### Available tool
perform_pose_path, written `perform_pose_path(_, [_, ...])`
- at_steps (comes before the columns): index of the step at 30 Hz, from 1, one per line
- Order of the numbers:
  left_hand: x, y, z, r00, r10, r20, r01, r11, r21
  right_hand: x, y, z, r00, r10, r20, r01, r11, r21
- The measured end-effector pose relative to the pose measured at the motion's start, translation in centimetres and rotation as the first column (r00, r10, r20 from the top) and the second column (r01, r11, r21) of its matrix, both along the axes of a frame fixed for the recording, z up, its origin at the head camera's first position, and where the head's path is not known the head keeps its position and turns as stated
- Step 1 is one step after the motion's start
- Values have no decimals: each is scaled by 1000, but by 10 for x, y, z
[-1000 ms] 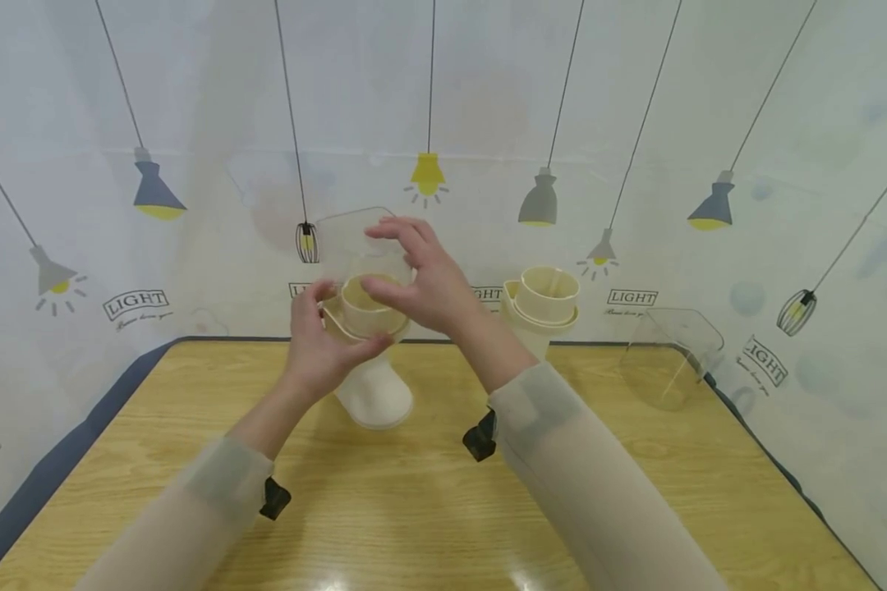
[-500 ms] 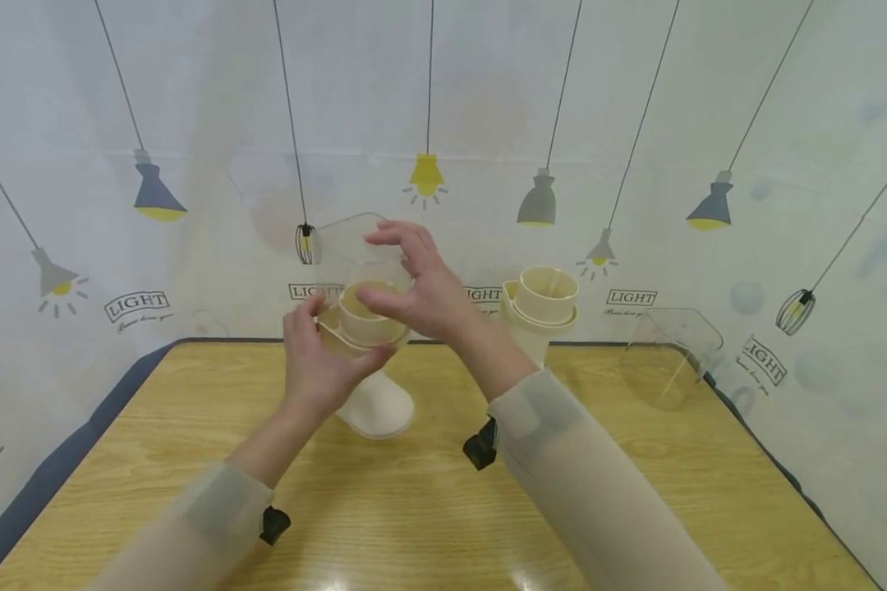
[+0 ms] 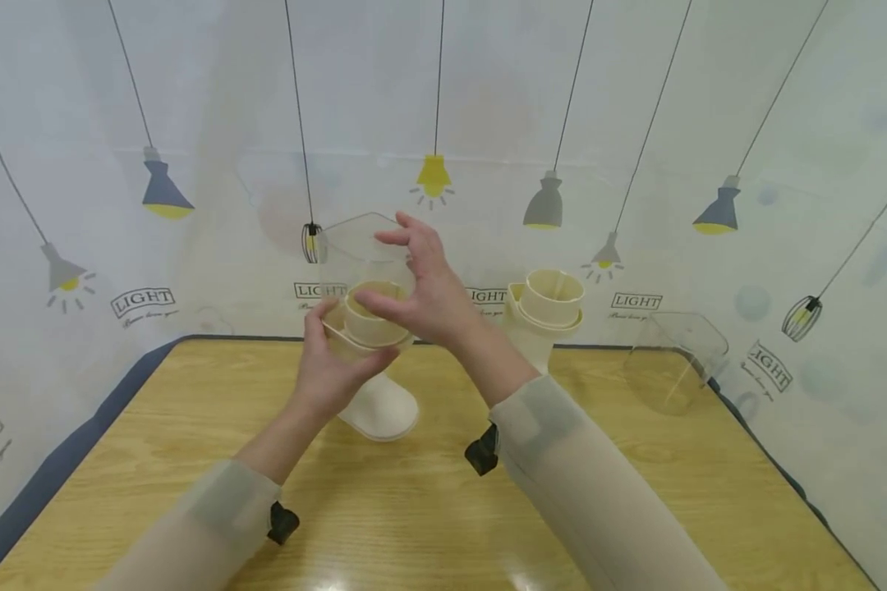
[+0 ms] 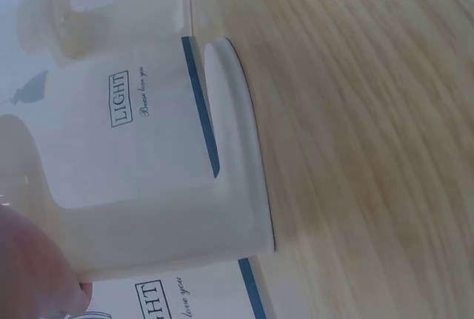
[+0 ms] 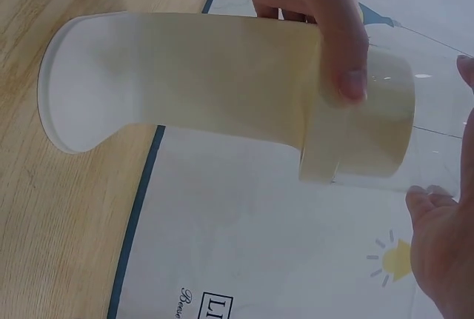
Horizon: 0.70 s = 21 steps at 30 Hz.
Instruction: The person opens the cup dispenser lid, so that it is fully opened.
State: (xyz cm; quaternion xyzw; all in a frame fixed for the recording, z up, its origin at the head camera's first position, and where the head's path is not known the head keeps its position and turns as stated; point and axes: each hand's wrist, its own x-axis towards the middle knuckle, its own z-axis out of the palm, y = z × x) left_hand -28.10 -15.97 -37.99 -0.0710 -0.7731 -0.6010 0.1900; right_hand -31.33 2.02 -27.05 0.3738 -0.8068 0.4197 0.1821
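Observation:
A cream plastic stand (image 3: 380, 410) with a flat foot and a round collar (image 3: 373, 320) on top stands upright on the table, seemingly part of a dispenser. My left hand (image 3: 336, 365) grips its upper body just below the collar, thumb on the near side. Above it, my right hand (image 3: 436, 291) holds a clear plastic container (image 3: 351, 250) between thumb and fingers. In the right wrist view the clear container (image 5: 437, 123) surrounds the collar, and its lower edge reaches the ledge below. The left wrist view shows the stand's foot (image 4: 241, 149) on the tabletop.
A second cream stand (image 3: 550, 316) of the same form is at the back, right of my hands. Another clear container (image 3: 673, 369) lies at the table's right rear. A printed curtain (image 3: 488, 98) with lamp pictures hangs behind the wooden table (image 3: 406, 509).
The stand's foot has shifted slightly toward me, with the left hand moving along. The clear container has turned a little in the right hand. The view has swung slightly.

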Motion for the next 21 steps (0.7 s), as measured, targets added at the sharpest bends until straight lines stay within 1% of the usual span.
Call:
perform_pose_path(4, [-2, 4, 2, 999, 14, -32, -13, 1000, 11, 1, -1, 0, 1000, -11, 25, 11, 1000, 4])
perform_pose_path(6, [-3, 6, 3, 998, 29, -47, -29, 1000, -1, 1, -2, 0, 998, -16, 54, 16, 1000, -3])
perform_pose_path(9, [-4, 9, 4, 997, 61, -46, -62, 998, -22, 3, -5, 0, 993, -37, 108, 41, 999, -30])
perform_pose_path(12, [-5, 12, 3, 995, 93, -32, -94, 995, -31, 8, -10, 0, 982, -85, 168, 97, 993, -64])
perform_pose_path(14, [-5, 14, 2, 994, 104, -31, -104, 994, -27, 10, -14, 0, 974, -126, 186, 143, 986, -80])
perform_pose_path(18, [-4, 18, 2, 993, 108, -50, -108, 994, -12, 13, -20, 4, 962, -194, 190, 216, 971, -99])
perform_pose_path(21, [-4, 21, 3, 991, 113, -73, -115, 993, -14, 14, -22, 8, 958, -224, 181, 246, 963, -109])
